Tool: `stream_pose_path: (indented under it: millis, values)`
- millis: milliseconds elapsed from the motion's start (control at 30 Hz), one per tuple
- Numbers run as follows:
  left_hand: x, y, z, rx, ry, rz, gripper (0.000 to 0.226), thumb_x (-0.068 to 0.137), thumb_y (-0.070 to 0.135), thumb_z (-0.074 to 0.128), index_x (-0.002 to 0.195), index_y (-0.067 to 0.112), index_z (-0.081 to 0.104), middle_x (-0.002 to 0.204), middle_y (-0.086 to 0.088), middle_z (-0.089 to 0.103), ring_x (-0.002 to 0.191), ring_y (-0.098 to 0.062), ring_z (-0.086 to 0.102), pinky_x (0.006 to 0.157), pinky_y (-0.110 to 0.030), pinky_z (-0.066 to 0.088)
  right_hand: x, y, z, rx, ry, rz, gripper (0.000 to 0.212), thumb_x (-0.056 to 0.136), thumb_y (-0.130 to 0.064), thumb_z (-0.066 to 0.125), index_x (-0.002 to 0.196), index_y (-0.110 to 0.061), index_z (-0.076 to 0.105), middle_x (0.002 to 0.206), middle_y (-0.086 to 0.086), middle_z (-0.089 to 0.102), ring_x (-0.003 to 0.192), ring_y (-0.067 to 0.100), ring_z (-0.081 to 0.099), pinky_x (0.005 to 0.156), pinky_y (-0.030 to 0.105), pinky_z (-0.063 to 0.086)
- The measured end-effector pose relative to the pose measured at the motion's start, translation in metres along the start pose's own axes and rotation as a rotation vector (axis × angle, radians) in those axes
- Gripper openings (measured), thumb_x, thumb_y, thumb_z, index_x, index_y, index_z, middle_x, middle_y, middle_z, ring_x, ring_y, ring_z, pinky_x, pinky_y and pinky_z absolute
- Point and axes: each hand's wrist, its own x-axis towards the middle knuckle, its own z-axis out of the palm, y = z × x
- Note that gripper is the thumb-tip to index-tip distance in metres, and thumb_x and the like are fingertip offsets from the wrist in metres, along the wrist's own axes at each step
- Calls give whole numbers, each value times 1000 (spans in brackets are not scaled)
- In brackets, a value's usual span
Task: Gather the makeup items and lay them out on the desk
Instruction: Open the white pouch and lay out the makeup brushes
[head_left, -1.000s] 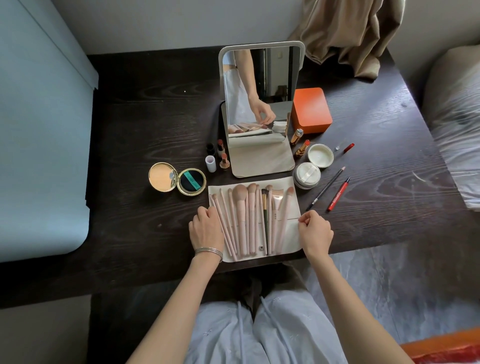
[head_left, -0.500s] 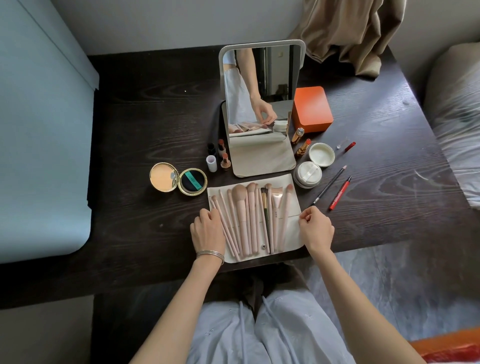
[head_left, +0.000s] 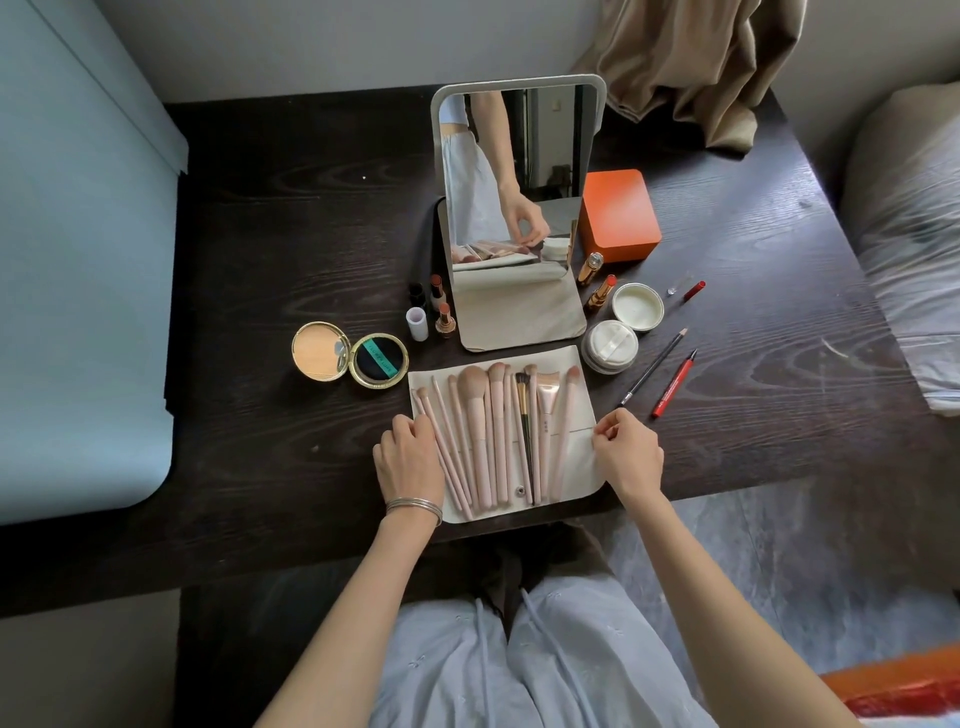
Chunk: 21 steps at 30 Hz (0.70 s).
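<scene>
Makeup brushes (head_left: 493, 431) lie in a row on an opened cream brush roll (head_left: 576, 457), which rests flat on the dark wooden desk (head_left: 260, 260) just in front of the standing mirror (head_left: 517, 208). Most brushes are pale pink; one has a black handle.

Both forearms reach in from the near edge of the desk, one on each side of the roll. The left hand (head_left: 408, 457), with thin bangles at its wrist, rests palm down on the roll's left edge, its fingers curled against the outermost brush handles; whether it actually grips anything cannot be told. The right hand (head_left: 628, 449) sits at the roll's right edge, fingers curled, thumb and forefinger pinching the fabric.

Left of the mirror's base stand several small lipstick tubes (head_left: 439, 306), and further left an open gold compact (head_left: 349, 354) whose dark puff carries a green band with lettering too small to read. Right of the mirror are an orange box (head_left: 618, 213), two gold lipsticks (head_left: 597, 280), an open powder jar (head_left: 609, 345) with its lid (head_left: 638, 306) beside it, a dark pencil (head_left: 652, 369) and a red pen (head_left: 674, 384) with unreadable print.
</scene>
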Motion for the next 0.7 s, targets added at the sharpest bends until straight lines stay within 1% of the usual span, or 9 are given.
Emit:
stream_pose_path:
  millis: [133, 200, 267, 333, 400, 467, 500, 600, 700]
  values:
    - [1, 0, -1, -5, -9, 0, 16, 94, 11, 44, 109, 13, 48, 106, -9, 49, 84, -19, 50, 77, -29, 42, -2, -1, 0, 11, 4, 2, 10, 86, -10, 52, 81, -18, 54, 85, 2, 64, 93, 28, 58, 92, 42, 40]
    - [1, 0, -2, -2, -5, 0, 17, 94, 12, 44, 110, 13, 48, 107, -8, 49, 84, -18, 49, 77, -28, 41, -3, -2, -1, -11, 4, -8, 9, 87, -9, 51, 84, -16, 56, 90, 4, 65, 96, 29, 57, 91, 43, 42]
    - [0, -1, -3, 13, 14, -6, 17, 94, 14, 44, 111, 14, 49, 108, -8, 50, 87, -18, 49, 77, -28, 39, -5, -4, 0, -127, 50, -78, 12, 88, -8, 50, 94, -12, 60, 101, 8, 63, 99, 30, 54, 88, 42, 42]
    - [-2, 2, -4, 34, 70, 19, 17, 94, 18, 44, 108, 15, 52, 106, -6, 53, 88, -18, 48, 75, -28, 38, -9, -9, 3, -226, 92, -213, 18, 89, -10, 51, 104, -11, 61, 109, 8, 59, 101, 28, 52, 86, 40, 42]
    - [-5, 9, -6, 3, 117, 118, 16, 93, 22, 46, 104, 17, 56, 103, -3, 55, 89, -17, 49, 74, -28, 40, -17, -18, 9, -191, 55, -315, 16, 89, -15, 54, 102, -14, 63, 105, 4, 61, 97, 24, 55, 82, 38, 45]
    - [-9, 21, -4, -70, 104, 238, 17, 93, 25, 47, 103, 20, 59, 102, 0, 55, 93, -15, 49, 77, -27, 43, -25, -26, 17, -133, -23, -320, 14, 89, -23, 55, 97, -17, 66, 99, -1, 63, 88, 18, 57, 73, 34, 45]
    - [-11, 27, -3, -109, 94, 274, 17, 93, 26, 47, 103, 20, 60, 102, 1, 55, 93, -15, 50, 78, -26, 43, -28, -29, 21, -119, -48, -303, 15, 89, -26, 56, 96, -19, 66, 97, -3, 64, 83, 16, 55, 68, 30, 42]
    - [-14, 38, 0, -180, 64, 307, 19, 93, 27, 47, 104, 20, 61, 101, 1, 55, 94, -15, 50, 81, -27, 45, -31, -32, 29, -157, -74, -268, 17, 89, -32, 55, 93, -20, 66, 94, -4, 65, 77, 14, 53, 62, 26, 34]
    - [-14, 42, 2, -186, 49, 340, 17, 92, 27, 50, 103, 19, 60, 101, -1, 54, 95, -18, 50, 84, -30, 45, -34, -34, 32, -252, -55, -274, 19, 90, -35, 52, 91, -21, 65, 91, -3, 67, 81, 20, 61, 62, 28, 37]
